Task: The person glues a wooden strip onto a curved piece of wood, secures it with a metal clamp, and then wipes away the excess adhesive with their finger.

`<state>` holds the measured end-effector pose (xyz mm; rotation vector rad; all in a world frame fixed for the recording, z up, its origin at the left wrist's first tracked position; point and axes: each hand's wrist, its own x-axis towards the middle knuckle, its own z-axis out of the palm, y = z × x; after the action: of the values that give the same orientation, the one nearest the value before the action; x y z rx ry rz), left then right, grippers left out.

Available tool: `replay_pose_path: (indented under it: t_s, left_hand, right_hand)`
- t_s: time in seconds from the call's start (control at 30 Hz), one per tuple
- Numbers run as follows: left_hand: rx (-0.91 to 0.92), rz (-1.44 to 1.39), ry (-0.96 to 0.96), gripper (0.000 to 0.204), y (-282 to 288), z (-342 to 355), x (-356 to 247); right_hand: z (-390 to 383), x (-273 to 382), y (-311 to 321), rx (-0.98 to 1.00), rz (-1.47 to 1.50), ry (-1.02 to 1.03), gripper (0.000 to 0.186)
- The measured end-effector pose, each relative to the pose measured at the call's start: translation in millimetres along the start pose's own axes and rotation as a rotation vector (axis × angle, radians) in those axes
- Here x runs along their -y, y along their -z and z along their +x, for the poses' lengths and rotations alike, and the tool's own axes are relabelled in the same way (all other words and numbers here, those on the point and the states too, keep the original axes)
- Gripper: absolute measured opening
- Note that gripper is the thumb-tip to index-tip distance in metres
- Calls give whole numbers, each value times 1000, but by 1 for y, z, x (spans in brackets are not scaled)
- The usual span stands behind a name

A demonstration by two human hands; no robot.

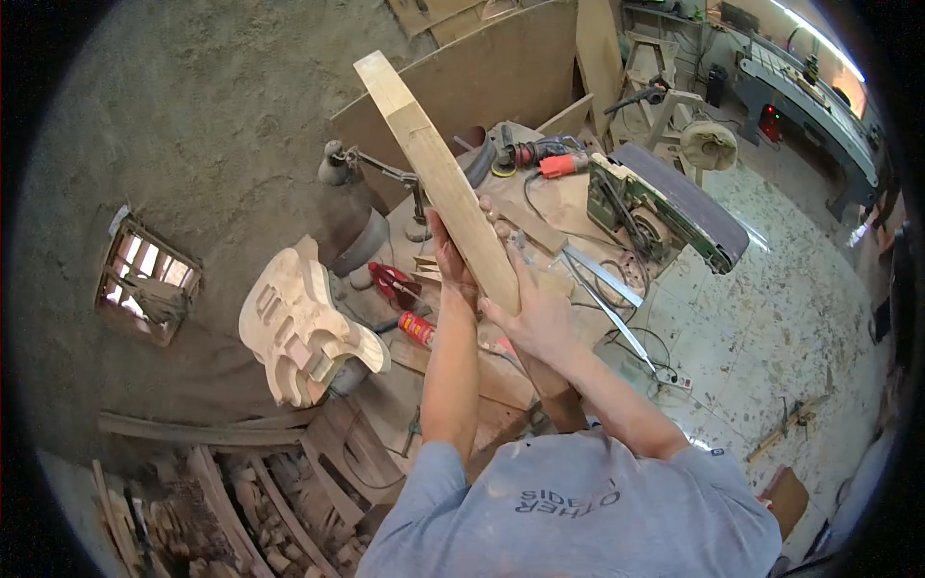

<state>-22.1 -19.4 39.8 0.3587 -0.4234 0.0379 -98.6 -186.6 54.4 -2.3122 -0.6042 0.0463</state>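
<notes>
Workshop seen from above, largest items first. The table (540, 207), cluttered and dusty, lies beyond both hands. A belt sander (674, 207) stands to the right of the hands, its dark belt facing up, within arm's reach. A carved, unfinished guitar body (303, 328) rests on edge to the left of the left hand, apparently set aside. The long wooden board (438, 178) is held steeply tilted, its upper end rising away from the person and its lower end near the torso, a pose that suits sighting along its length. The left hand (451, 260) is closed around the board's far edge; the right hand (535, 318) wraps the near edge just below, steadying it. A red can (416, 328) lies just left of the left forearm.
</notes>
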Motion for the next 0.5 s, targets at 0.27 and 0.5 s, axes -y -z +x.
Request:
replay_pose_path:
  t_s: [0.27, 0.5]
  left_hand:
    - [-16, 39, 6, 70, 33, 0, -5]
    - [-61, 81, -2, 74, 38, 1, -3]
  right_hand:
    - [7, -15, -16, -150, 125, 124, 96]
    - [14, -25, -16, -102, 250, 55, 85]
